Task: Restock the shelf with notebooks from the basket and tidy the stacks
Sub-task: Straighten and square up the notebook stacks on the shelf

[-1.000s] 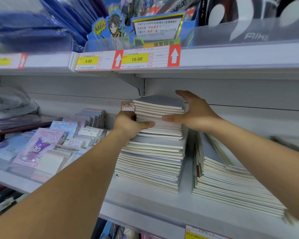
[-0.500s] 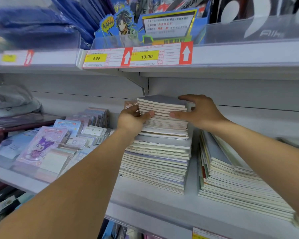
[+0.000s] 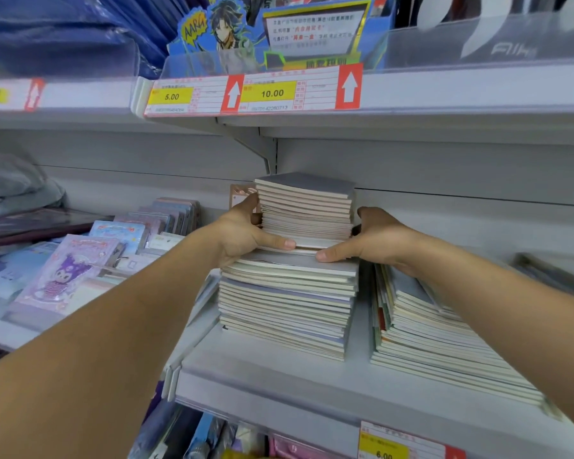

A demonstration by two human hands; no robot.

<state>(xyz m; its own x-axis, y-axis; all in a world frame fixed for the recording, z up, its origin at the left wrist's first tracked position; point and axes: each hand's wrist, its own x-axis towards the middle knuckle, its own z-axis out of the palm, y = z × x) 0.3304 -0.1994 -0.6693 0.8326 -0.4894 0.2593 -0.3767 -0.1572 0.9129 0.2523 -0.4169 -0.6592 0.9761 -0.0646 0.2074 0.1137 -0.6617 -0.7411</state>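
Observation:
A tall stack of grey-covered notebooks point(image 3: 289, 303) stands on the white shelf point(image 3: 279, 382). Its upper bundle point(image 3: 307, 207) sits a little narrower than the lower part. My left hand point(image 3: 242, 231) grips the bundle's left side, thumb across its front bottom edge. My right hand point(image 3: 375, 238) grips the bundle's right side, thumb along the same edge. A second, lower notebook stack point(image 3: 444, 346) lies to the right, fanned and leaning, partly under my right forearm. No basket is in view.
Packs of cartoon stationery point(image 3: 67, 270) fill the shelf section to the left. The upper shelf point(image 3: 444, 91) with price labels point(image 3: 252, 94) hangs close above the tall stack. More goods show below the shelf's front edge point(image 3: 193, 438).
My right hand has come down from the top of the bundle to its right side. My left hand has slid lower, so both thumbs now meet at the bundle's bottom front edge.

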